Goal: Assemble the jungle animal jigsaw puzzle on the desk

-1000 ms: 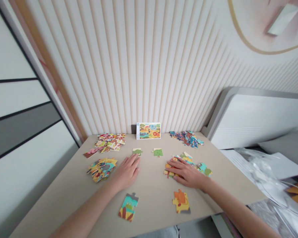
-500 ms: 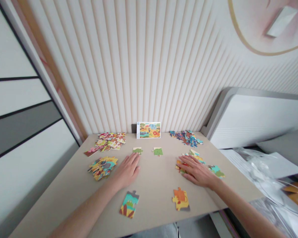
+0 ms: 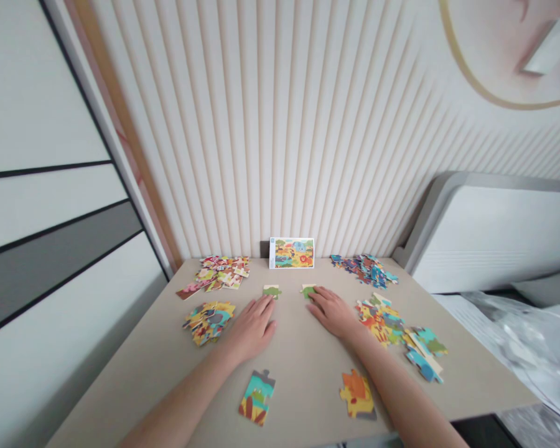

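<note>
**Right green piece (image 3: 307, 290) under the fingertips of the right hand (image 3: 333, 311)**

Nearest the viewer, two larger puzzle pieces lie apart on the worktop (image 3: 303, 354): a teal-and-orange piece (image 3: 256, 397) beside the left forearm and an orange-and-yellow piece (image 3: 357, 394) just beside the right forearm. Both forearms reach forward over the near edge.

The left hand (image 3: 254, 326) lies palm down, with its fingers stretched out and close together, and grips nothing. The left green piece (image 3: 271, 290) lies just beyond its fingertips; whether they touch cannot be told. The right hand also lies flat and spread, palm down, and grips nothing. Its fingertips rest on the near edge of the right green piece, which lies flat on the worktop just beside the left green piece.

A mixed pile (image 3: 208, 314) sits to the left of the left hand, and a scattered pile (image 3: 387, 318) sits to the right of the right hand. Farther back lie a pink-toned pile (image 3: 219, 274) and a blue-toned pile (image 3: 364, 269). Between them a picture card (image 3: 292, 252) stands upright against the ribbed wall (image 3: 280, 124).
</note>
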The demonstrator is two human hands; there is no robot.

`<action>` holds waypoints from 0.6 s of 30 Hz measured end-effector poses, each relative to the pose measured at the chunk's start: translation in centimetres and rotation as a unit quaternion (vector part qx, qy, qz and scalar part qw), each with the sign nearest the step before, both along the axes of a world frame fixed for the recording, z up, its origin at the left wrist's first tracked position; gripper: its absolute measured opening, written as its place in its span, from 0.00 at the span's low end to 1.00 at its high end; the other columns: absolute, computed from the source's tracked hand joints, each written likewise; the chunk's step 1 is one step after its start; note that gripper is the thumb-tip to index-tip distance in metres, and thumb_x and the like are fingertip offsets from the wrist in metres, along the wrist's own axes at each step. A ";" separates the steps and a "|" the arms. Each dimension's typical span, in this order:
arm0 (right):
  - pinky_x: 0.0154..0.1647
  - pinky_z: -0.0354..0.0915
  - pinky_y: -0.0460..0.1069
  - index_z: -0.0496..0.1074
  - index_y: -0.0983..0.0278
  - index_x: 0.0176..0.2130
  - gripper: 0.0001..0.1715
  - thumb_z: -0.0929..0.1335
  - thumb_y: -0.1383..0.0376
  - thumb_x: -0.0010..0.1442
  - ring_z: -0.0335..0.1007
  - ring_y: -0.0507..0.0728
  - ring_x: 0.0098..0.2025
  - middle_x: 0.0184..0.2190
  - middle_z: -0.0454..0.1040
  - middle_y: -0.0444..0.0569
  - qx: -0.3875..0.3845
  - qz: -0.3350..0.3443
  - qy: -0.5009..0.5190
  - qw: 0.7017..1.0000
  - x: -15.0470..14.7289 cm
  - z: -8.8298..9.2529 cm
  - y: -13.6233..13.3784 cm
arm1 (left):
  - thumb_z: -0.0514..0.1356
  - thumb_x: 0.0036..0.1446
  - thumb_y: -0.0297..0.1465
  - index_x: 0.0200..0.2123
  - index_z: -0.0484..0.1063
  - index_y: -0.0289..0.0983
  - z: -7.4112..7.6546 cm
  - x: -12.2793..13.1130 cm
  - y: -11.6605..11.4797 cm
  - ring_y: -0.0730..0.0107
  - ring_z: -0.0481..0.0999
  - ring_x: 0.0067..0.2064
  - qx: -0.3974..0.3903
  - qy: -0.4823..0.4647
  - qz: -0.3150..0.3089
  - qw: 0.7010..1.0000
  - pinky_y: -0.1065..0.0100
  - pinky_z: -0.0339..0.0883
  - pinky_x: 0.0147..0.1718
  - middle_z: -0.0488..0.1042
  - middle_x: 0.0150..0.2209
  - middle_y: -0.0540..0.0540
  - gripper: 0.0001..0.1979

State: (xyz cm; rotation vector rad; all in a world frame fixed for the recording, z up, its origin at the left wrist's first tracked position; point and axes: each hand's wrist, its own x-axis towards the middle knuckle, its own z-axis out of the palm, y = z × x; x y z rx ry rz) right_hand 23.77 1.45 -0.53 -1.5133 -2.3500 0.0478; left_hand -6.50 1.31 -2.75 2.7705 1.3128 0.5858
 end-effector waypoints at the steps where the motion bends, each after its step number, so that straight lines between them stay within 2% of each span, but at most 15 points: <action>1: 0.70 0.56 0.58 0.69 0.59 0.63 0.28 0.58 0.51 0.73 0.60 0.61 0.68 0.66 0.66 0.53 -0.001 -0.007 0.007 1.000 0.4 -0.2 0.1 | 0.49 0.70 0.38 0.69 0.57 0.37 0.0 0.0 0.0 0.56 0.58 0.70 0.001 0.002 -0.002 1.000 0.51 0.53 0.68 0.58 0.70 0.39 0.27; 5: 0.70 0.55 0.60 0.68 0.58 0.63 0.27 0.58 0.52 0.73 0.59 0.60 0.69 0.67 0.65 0.53 -0.007 -0.028 0.011 1.000 1.3 -0.4 0.0 | 0.49 0.70 0.38 0.69 0.57 0.38 0.0 0.0 0.0 0.57 0.57 0.71 -0.002 0.001 -0.003 1.000 0.51 0.53 0.68 0.58 0.70 0.40 0.27; 11: 0.71 0.48 0.63 0.65 0.56 0.65 0.27 0.58 0.52 0.73 0.55 0.60 0.71 0.68 0.63 0.52 0.000 -0.030 -0.012 0.999 0.8 -0.1 -0.4 | 0.49 0.70 0.38 0.69 0.57 0.36 0.4 0.1 -0.4 0.55 0.56 0.71 0.003 0.009 0.010 1.000 0.50 0.51 0.69 0.58 0.70 0.39 0.28; 18: 0.71 0.47 0.63 0.69 0.56 0.62 0.25 0.57 0.53 0.73 0.59 0.60 0.68 0.64 0.68 0.53 0.007 -0.036 -0.033 0.999 0.8 0.0 -0.5 | 0.49 0.70 0.39 0.69 0.56 0.36 0.0 0.1 -0.3 0.54 0.57 0.70 0.008 0.000 0.022 1.000 0.50 0.52 0.69 0.59 0.69 0.38 0.28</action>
